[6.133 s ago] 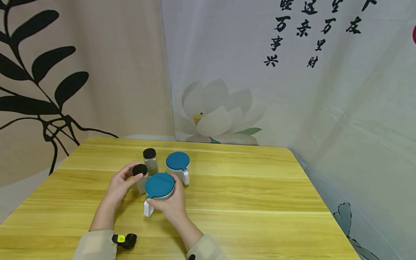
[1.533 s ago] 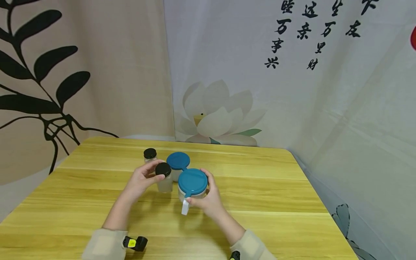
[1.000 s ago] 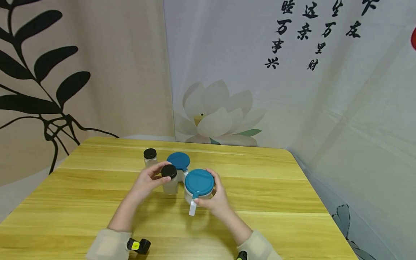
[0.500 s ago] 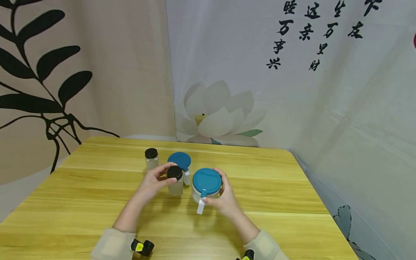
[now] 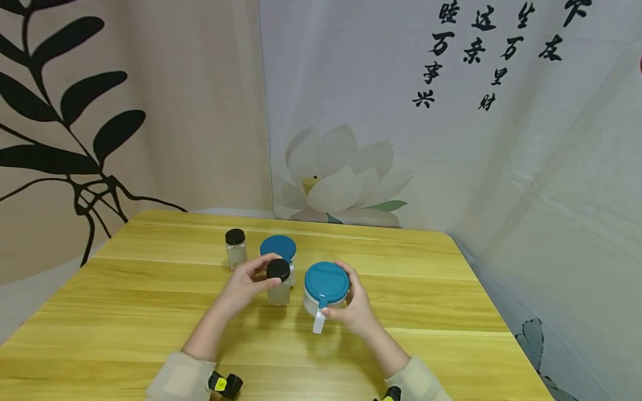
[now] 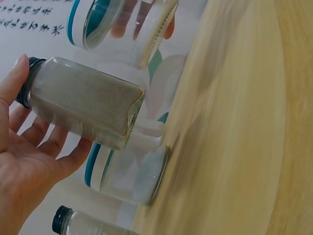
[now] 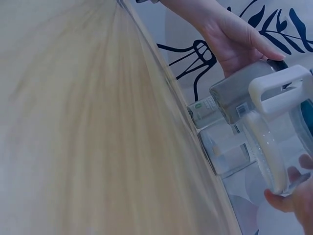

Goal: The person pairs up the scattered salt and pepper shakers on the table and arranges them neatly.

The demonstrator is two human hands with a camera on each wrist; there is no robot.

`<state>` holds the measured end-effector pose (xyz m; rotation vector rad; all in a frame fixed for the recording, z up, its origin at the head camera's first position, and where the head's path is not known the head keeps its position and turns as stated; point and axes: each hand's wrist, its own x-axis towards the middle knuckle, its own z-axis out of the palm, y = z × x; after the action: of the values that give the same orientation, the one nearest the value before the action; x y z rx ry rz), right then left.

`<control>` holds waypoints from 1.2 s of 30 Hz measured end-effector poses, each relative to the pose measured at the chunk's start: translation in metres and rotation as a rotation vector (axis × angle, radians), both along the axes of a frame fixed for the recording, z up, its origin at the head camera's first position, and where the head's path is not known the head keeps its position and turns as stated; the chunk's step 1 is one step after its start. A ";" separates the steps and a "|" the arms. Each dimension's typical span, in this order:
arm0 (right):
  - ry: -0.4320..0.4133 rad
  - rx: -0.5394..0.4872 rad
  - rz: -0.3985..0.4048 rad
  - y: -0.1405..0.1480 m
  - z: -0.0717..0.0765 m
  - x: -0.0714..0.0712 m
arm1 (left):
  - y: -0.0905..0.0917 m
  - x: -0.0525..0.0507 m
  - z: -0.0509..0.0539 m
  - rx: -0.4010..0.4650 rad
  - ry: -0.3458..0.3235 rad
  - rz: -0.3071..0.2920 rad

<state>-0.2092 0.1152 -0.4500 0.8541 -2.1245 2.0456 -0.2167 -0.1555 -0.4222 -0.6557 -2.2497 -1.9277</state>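
Note:
My left hand point(image 5: 246, 287) grips a square jar with a black lid point(image 5: 278, 269) near its top; in the left wrist view the greyish-filled jar point(image 6: 83, 100) hangs above the table, tilted in that view. To its right, my right hand point(image 5: 358, 306) holds a blue-lidded jar point(image 5: 326, 283) by its side, its white handle facing the front. That jar point(image 7: 274, 147) also hangs off the table in the right wrist view, with fingertips round its base. Behind the left hand stands another blue-lidded jar point(image 5: 278, 247), partly hidden by the held jar.
A second black-lidded jar point(image 5: 236, 249) stands on the wooden table point(image 5: 426, 289) at the back left. A printed cloth point(image 5: 451, 167) with a flower and writing hangs behind the table's far edge. Black wrist cameras sit on both sleeves.
Both hands have moved to the right with the jars they hold. The standing black-lidded jar, partly covered by the left hand before, shows more fully. Both grips look the same.

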 end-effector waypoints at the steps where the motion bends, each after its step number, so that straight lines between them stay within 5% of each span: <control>1: 0.000 -0.005 0.002 0.001 0.000 0.000 | 0.001 0.000 0.000 -0.001 0.000 -0.002; 36: 0.056 -0.071 0.128 0.051 -0.003 -0.005 | 0.031 0.007 -0.005 0.006 -0.040 -0.013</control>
<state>-0.2143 0.1661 -0.4530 1.0494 -2.0042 2.1149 -0.2097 -0.1242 -0.4275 -0.6377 -2.2671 -1.9703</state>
